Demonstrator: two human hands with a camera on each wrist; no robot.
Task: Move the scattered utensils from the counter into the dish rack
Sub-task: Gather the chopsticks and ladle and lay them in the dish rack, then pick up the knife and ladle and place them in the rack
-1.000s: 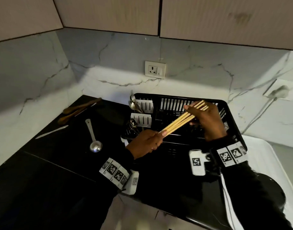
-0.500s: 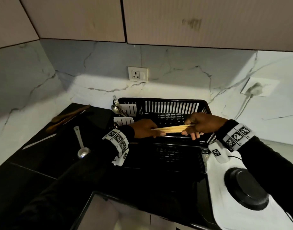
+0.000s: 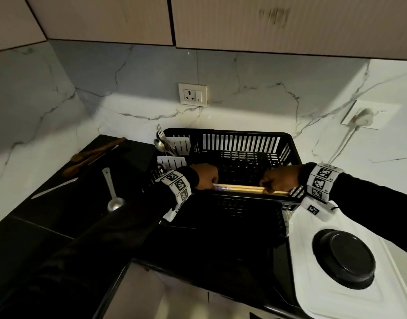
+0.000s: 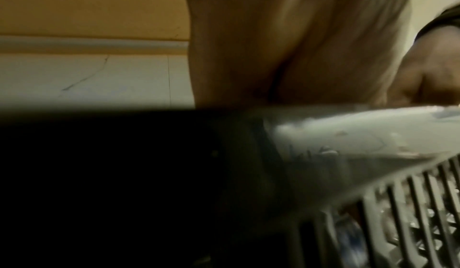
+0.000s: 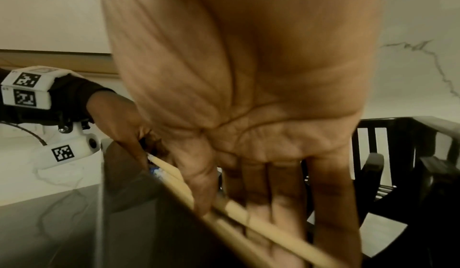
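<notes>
Evidently both the left hand [image 3: 206, 177] and right hand [image 3: 279, 179] grip the chopsticks [image 3: 241, 188] by opposite ends, level along the dish rack [image 3: 287, 143] front rim, probably to lay them inside flat.

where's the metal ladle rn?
Head view, left side: the metal ladle lies on the black counter, left of the dish rack, between the wooden spoons behind it and the left hand.

chopsticks [image 3: 241, 188] along dish rack [image 3: 287, 143] near rim | ladle [image 3: 112, 192] on counter [image 3: 59, 203] left of rack
</notes>
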